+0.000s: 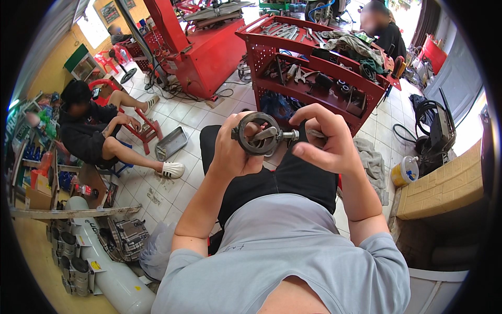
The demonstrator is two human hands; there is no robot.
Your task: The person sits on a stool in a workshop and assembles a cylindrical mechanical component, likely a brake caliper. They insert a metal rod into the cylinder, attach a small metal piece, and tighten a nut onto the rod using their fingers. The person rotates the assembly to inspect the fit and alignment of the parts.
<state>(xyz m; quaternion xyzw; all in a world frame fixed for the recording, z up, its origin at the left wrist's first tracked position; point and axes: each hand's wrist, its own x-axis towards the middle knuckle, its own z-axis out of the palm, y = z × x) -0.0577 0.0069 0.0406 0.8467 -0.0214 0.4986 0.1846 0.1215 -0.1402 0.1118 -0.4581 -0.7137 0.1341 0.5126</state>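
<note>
Left grip (pixel 234 149) wrapped on one metal ring (pixel 257 150), one bolt (pixel 289 135) projecting, right grip (pixel 334 140) half-curled, its hold unclear

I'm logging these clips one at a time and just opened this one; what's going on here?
The person's left hand grips a dark metal ring, with a bolt sticking out toward the right. The right hand is curled beside the bolt; whether it holds anything is hard to tell. Ahead stands a red tool cart with wrenches on top, and another person sits off to the left.
</note>
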